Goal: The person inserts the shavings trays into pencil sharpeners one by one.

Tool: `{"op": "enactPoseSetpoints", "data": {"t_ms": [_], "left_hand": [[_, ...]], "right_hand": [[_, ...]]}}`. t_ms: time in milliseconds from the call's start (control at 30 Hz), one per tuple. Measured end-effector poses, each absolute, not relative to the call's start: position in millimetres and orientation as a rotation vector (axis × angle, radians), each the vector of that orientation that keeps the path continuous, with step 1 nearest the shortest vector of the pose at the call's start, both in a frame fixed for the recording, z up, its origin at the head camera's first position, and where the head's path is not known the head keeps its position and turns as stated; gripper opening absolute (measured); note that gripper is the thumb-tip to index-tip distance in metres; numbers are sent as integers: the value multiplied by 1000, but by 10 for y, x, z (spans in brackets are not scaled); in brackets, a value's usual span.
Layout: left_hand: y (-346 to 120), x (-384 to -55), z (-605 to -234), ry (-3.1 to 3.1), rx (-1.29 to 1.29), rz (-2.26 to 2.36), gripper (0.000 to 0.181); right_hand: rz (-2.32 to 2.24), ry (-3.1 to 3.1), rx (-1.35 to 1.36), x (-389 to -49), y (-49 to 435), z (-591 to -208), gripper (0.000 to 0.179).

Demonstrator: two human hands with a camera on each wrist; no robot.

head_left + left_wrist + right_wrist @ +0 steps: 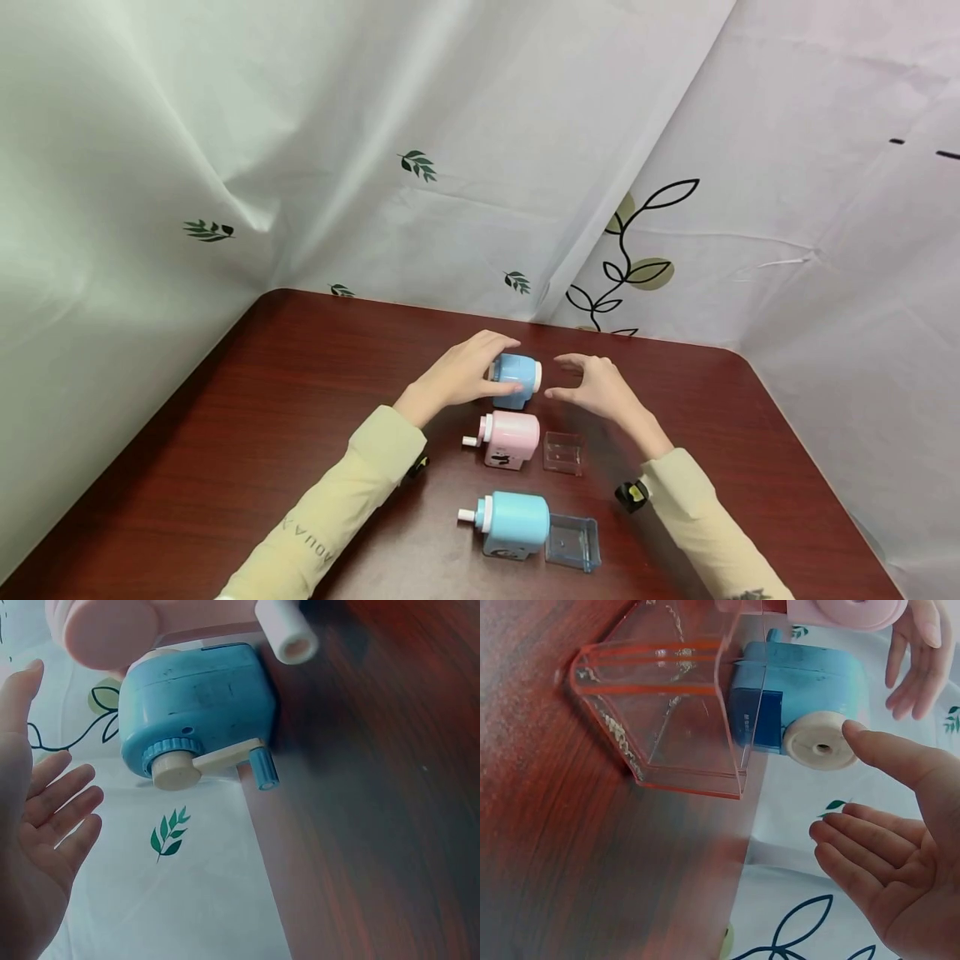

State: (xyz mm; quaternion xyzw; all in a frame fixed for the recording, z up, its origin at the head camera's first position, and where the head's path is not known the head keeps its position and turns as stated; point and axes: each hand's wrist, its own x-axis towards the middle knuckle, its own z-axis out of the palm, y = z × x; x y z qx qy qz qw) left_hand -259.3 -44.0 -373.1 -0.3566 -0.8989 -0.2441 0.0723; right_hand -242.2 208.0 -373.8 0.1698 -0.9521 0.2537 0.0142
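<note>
A blue crank pencil sharpener (517, 368) stands farthest back in a row of three. My left hand (459, 372) is beside its crank side, thumb and fingers spread apart. My right hand (600, 388) faces its other end, fingers loosely bent with nothing in them. In the left wrist view, the blue sharpener's crank handle (262, 769) points out to the right. The right wrist view shows its dark blue drawer (757, 718) in the body and a cream round end (821, 741) close to my right thumb. Nearer me stands a pink pencil sharpener (516, 432).
A light blue pencil sharpener (519, 517) stands nearest in the row. Beside it lies a bluish clear drawer (597, 546). Next to the pink sharpener sits another clear drawer (694, 782), with bits of shavings inside. A patterned white curtain (450, 217) hangs behind the brown table (322, 367).
</note>
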Motion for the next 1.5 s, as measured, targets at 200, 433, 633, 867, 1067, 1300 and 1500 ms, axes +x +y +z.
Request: {"op": "enactPoseSetpoints", "data": {"t_ms": [200, 433, 633, 867, 1067, 1300, 1500], "left_hand": [[-457, -2533, -3729, -2695, -1076, -712, 68], [-450, -2446, -3705, -2668, -1102, -707, 67], [-433, -2377, -3704, -2651, -1136, -701, 65], [-430, -2314, -3731, -2650, -1166, -702, 67], [-430, -2262, -3769, -2666, -1198, -672, 65], [-441, -2211, -3817, -2626, -1247, -651, 64], [-467, -2177, -3861, -2606, -1270, -608, 64]], "right_hand": [[808, -2951, 511, -2375, 2106, -3740, 61], [816, -2905, 506, -2324, 2130, -3718, 59], [780, -2883, 502, -2260, 2150, -3717, 58], [779, -2865, 501, -2193, 2177, -3732, 58], [780, -2848, 530, -2144, 2207, -3762, 57], [787, -2815, 595, -2073, 2231, -3842, 53], [748, -2797, 614, -1991, 2256, -3895, 52]]}}
